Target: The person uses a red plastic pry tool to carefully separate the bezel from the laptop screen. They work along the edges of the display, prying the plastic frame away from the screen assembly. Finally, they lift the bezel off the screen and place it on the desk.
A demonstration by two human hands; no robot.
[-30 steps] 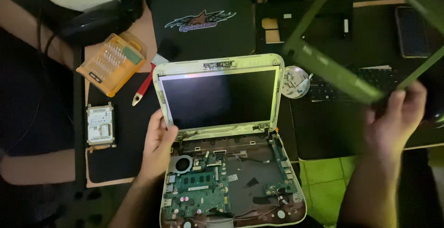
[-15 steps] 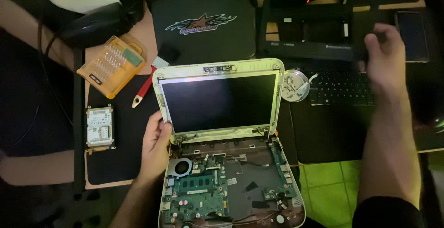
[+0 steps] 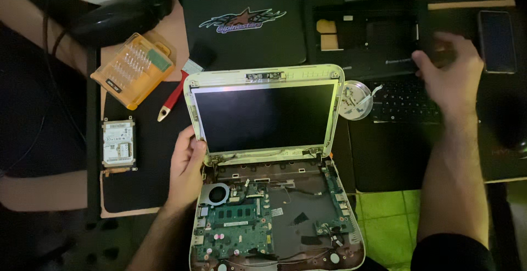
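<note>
A: Left hand (image 3: 186, 164)?
B: Fingers were clamped on the lower left corner of the laptop screen (image 3: 262, 114), thumb on the bezel. Laptop (image 3: 274, 194) sat open on the table, keyboard cover off, circuit board (image 3: 236, 230) and fan (image 3: 215, 193) exposed just right of that hand.
A: Right hand (image 3: 451, 76)?
B: Fingers were spread apart, resting on a black panel (image 3: 373, 40) above a black keyboard (image 3: 406, 102). Gripping nothing.
A: Nearby?
B: Round tin (image 3: 354, 99) between screen and right hand. Hard drive (image 3: 118, 143), red-handled tool (image 3: 171, 99) and orange bit case (image 3: 133, 69) were left of the left hand.
</note>
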